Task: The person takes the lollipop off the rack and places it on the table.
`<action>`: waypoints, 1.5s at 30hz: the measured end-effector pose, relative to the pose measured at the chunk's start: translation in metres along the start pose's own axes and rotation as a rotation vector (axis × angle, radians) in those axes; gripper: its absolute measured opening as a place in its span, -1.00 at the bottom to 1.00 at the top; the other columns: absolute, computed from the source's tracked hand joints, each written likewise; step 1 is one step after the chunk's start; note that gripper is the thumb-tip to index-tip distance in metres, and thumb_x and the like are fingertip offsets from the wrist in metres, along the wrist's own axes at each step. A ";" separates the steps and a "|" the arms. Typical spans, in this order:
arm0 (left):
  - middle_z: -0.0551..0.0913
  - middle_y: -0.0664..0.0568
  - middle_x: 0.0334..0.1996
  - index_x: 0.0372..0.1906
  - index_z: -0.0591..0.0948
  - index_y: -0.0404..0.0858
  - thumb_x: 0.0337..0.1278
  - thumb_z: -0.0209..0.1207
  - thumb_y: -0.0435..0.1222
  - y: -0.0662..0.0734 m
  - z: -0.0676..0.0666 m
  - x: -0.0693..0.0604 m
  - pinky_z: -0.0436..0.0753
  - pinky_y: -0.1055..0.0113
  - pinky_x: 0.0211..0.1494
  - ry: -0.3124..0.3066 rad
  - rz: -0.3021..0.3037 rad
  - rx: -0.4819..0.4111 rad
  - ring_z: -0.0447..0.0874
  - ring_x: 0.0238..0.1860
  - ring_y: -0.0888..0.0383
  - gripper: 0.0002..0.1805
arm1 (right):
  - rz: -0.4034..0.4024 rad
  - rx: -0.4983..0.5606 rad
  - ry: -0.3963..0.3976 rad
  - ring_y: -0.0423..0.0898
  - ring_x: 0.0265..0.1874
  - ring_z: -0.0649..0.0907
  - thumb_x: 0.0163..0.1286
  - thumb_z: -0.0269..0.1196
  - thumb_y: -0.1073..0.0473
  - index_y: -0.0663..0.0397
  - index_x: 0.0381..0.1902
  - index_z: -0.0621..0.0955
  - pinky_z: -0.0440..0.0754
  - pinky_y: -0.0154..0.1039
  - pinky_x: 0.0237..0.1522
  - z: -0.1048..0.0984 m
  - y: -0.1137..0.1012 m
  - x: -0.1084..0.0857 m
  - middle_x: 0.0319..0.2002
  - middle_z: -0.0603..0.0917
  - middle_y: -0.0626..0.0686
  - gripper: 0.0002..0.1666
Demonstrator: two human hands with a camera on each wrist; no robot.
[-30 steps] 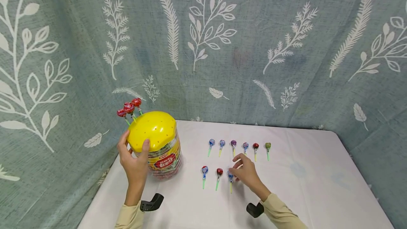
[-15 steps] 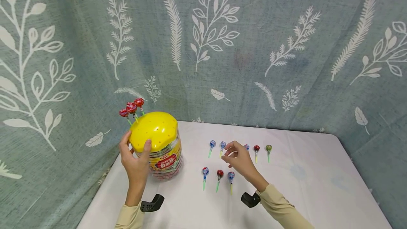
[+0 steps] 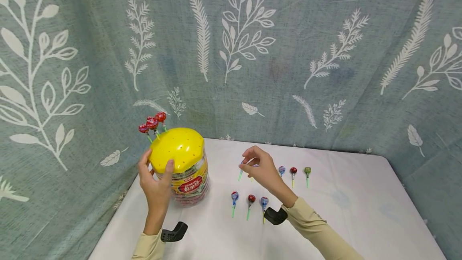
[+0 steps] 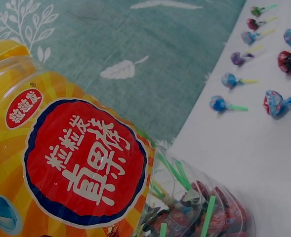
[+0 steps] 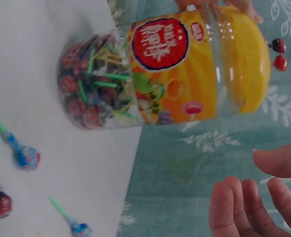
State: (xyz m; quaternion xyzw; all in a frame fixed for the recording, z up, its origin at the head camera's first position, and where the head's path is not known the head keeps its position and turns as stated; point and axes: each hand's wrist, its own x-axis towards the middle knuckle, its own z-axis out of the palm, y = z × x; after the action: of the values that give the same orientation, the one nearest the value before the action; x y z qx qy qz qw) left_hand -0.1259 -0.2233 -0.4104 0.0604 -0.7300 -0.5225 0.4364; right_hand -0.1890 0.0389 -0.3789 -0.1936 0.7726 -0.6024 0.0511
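Note:
My left hand [image 3: 157, 187] grips the candy jar [image 3: 189, 183] by its yellow lid [image 3: 177, 147], thumb on the near side. In the lid's left edge stand red-wrapped lollipops [image 3: 152, 122] on green sticks. My right hand [image 3: 261, 169] hovers over the left end of the back lollipop row, partly hiding a blue lollipop with a green stick [image 3: 240, 175]. In the right wrist view, a gap shows between its thumb [image 5: 281, 160] and fingers [image 5: 249, 205], with nothing held there. More lollipops sit inside the jar's transparent base [image 5: 88, 84].
In front lie a blue lollipop [image 3: 234, 196], a dark red one [image 3: 251, 200] and another blue one [image 3: 264, 201]. Right of my right hand are blue [image 3: 282, 170], red [image 3: 293, 170] and green [image 3: 307, 170] lollipops. A patterned curtain [image 3: 274, 71] hangs behind the white table [image 3: 343, 212].
My right hand has moved from the front row's right-hand blue lollipop, up and left, to the back row's left end. My left hand stays on the jar.

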 end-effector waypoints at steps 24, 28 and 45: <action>0.31 -0.23 0.25 0.30 0.27 -0.43 0.06 0.21 -0.33 -0.001 0.000 -0.001 0.24 -0.17 0.14 -0.005 -0.004 0.022 0.22 0.26 0.08 -0.32 | -0.255 -0.012 -0.042 -0.08 -0.33 0.62 0.19 0.33 0.28 0.04 -0.20 0.52 0.60 -0.16 -0.38 0.033 -0.036 0.048 -0.26 0.60 0.07 -0.76; 0.31 -0.23 0.24 0.30 0.27 -0.42 0.05 0.21 -0.34 -0.007 0.000 0.000 0.23 -0.17 0.13 0.007 0.003 0.019 0.22 0.26 0.09 -0.32 | -0.302 -0.023 -0.049 -0.12 -0.31 0.61 0.18 0.33 0.26 0.06 -0.18 0.52 0.59 -0.15 -0.32 0.040 -0.046 0.058 -0.27 0.60 -0.01 -0.74; 0.33 0.13 0.28 0.35 0.30 -0.07 0.03 0.27 -0.27 -0.047 -0.001 0.002 0.27 -0.05 0.15 0.006 -0.007 0.037 0.23 0.28 0.14 -0.28 | -0.402 -0.095 -0.135 -0.10 -0.14 0.61 0.17 0.37 0.12 0.00 0.08 0.48 0.58 -0.31 -0.19 0.081 -0.081 0.099 -0.07 0.58 -0.02 -0.49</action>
State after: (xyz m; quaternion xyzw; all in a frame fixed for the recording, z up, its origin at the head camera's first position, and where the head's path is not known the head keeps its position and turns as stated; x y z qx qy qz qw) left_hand -0.1432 -0.2458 -0.4474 0.0725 -0.7380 -0.5102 0.4356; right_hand -0.2354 -0.0866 -0.3086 -0.3857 0.7408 -0.5493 -0.0277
